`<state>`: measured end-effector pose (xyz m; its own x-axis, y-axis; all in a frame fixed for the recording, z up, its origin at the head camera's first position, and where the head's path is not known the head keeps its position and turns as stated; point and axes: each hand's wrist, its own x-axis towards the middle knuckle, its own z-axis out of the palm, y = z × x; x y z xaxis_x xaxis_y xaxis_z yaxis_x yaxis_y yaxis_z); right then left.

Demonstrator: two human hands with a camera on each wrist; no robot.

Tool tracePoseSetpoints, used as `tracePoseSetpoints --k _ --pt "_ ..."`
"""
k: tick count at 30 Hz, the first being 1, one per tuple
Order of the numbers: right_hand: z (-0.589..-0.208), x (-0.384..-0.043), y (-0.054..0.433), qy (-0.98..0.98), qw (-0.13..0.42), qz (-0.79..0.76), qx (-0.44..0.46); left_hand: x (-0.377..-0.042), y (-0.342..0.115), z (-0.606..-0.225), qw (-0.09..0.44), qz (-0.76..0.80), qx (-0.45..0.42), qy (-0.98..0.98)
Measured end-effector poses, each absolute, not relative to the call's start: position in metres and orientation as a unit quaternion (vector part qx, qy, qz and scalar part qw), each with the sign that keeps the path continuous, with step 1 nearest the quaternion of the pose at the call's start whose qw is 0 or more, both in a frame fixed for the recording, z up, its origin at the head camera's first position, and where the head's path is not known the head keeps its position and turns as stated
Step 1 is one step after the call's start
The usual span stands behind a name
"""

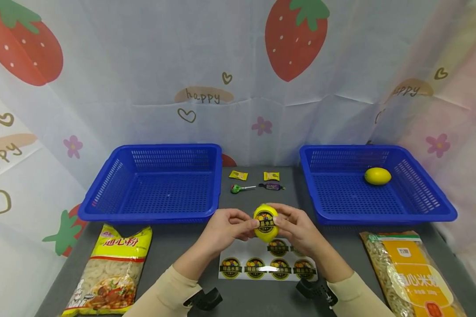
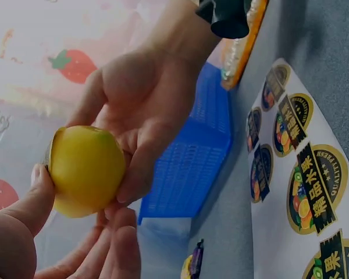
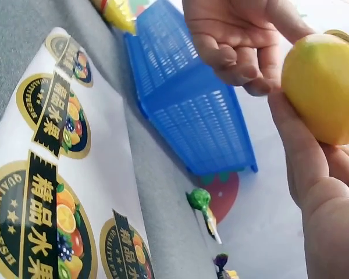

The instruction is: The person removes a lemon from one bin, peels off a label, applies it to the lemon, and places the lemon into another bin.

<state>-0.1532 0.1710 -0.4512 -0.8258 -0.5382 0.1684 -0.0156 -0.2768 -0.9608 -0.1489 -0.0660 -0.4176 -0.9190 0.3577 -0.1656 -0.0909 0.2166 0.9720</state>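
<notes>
In the head view a yellow lemon [image 1: 267, 237] is held up over the middle of the table, a round black-and-gold fruit label [image 1: 266, 220] on its near face. My right hand [image 1: 298, 226] grips the lemon between thumb and fingers. From the other side, my left hand [image 1: 229, 225] has its thumb on the label's edge and its fingers at the fruit. The left wrist view shows the lemon's yellow side [image 2: 90, 168], with the label edge standing along its left. Below the hands lies a white label sheet [image 1: 242, 250] bearing several more such labels.
A blue basket [image 1: 150, 218] stands at left. Another blue basket [image 1: 384, 218] at right contains a lemon [image 1: 378, 176]. Between them lie two yellow-wrapped sweets [image 1: 238, 175], a lollipop [image 1: 238, 188] and a purple-wrapped sweet [image 1: 271, 186]. Pasta bags [image 1: 115, 264] [image 1: 416, 273] flank the near sides.
</notes>
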Motion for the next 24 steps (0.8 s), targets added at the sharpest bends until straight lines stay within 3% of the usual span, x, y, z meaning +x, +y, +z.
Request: tracePoseSetpoints --k 7,18,24 --pt "-0.4466 -0.1533 0.1724 0.617 0.151 -0.729 -0.253 -0.1476 -0.0671 -0.4154 0.175 0.626 0.099 0.753" --pt "-0.4432 -0.1549 0.1761 0.599 0.179 -0.735 -0.264 -0.1501 -0.0695 -0.4206 0.175 0.668 0.09 0.718" --pt "-0.4446 -0.1545 0.1771 0.615 0.168 -0.731 -0.242 -0.1495 -0.0685 -0.4198 0.143 0.672 0.086 0.721"
